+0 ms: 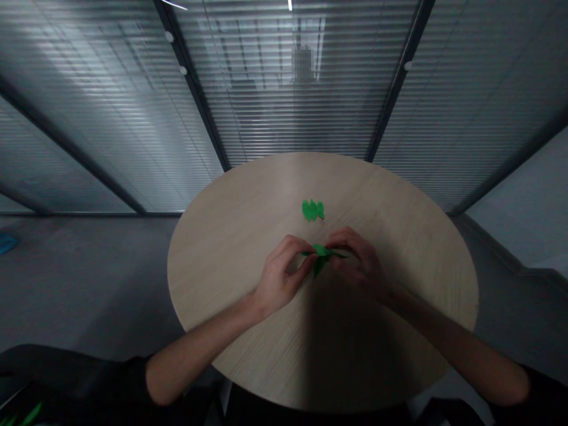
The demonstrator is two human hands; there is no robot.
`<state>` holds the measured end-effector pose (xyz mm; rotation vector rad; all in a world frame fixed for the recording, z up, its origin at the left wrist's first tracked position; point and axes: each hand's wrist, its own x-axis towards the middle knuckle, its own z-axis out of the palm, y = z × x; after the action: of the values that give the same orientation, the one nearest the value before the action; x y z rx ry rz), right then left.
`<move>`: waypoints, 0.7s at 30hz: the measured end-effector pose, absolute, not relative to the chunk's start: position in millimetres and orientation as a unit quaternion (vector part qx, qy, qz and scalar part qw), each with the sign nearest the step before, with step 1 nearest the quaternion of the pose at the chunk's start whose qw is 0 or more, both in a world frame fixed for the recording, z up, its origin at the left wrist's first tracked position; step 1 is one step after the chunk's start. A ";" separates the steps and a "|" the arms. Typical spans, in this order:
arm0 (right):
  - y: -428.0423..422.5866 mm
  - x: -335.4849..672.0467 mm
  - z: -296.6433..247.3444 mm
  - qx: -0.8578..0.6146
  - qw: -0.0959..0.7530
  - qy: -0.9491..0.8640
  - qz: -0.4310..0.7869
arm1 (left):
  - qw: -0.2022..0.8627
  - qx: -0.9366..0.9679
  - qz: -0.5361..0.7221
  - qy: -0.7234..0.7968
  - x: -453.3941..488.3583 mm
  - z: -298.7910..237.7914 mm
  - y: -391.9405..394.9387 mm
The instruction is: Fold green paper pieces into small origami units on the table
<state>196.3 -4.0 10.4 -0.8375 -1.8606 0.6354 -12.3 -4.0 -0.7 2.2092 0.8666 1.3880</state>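
Between my two hands, above the middle of the round table, is a green folded piece [320, 251] with pointed, leaf-like flaps; it looks like paper. My left hand [284, 272] pinches its left side between thumb and fingers. On the right side, my right hand [358, 263] has its fingers closed at the edge of the same piece, with its thumb partly in shadow. One darker green flap hangs down between the hands. Just beyond them, a second green piece [313, 210] with a scalloped, jagged outline lies flat on the table, touched by neither hand.
The round wooden table [231, 225] has a dark shadow across its near right part. Glass partitions with blinds [275, 118] stand behind it. A blue object [6, 243] lies on the floor at far left. Something green [32, 413] shows at bottom left.
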 end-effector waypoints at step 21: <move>-4.7 194.4 6.1 -0.314 0.513 -0.750 0.275 | 0.202 0.784 0.504 0.300 -7.5 2.5 -7.4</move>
<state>194.4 -4.7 6.1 -0.7542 -1.8047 0.6626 -7.5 -7.4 2.5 2.1901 0.8378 1.4080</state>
